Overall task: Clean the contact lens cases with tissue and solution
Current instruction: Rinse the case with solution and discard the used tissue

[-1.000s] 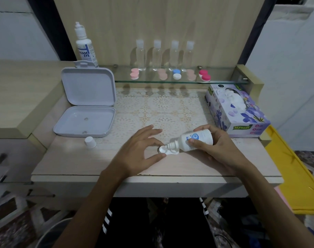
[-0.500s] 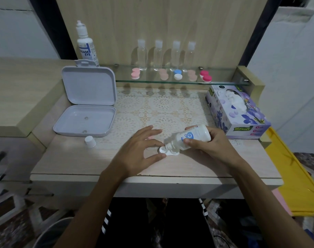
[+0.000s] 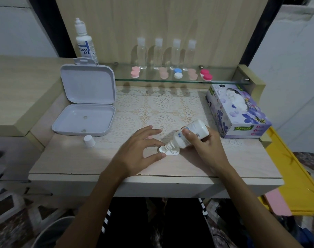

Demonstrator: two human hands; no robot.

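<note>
Lens case [image 3: 170, 151]: white, open, flat on counter [image 3: 81, 161] near front edge, between hands. Left hand [image 3: 140, 151]: thumb and forefinger pinch case's left end, other fingers spread. Right hand [image 3: 204, 145]: grip curled round bottle [image 3: 190, 136], tilted nozzle-down, tip at case. Loose cap [image 3: 89, 140] left of hands.

Desk top [image 3: 81, 158] looks like pale wood-grain laminate, smooth w/ slight sheen; lace mat [image 3: 152, 108] is openwork cloth, matt. Open box [image 3: 86, 104] is matt grey plastic, solution bottle [image 3: 192, 135] glossy white plastic, shelf [image 3: 224, 81] clear glass. Tissue box [image 3: 242, 119] is printed cardboard, semi-gloss; back panel [image 3: 170, 24] same wood-grain, matt.
</note>
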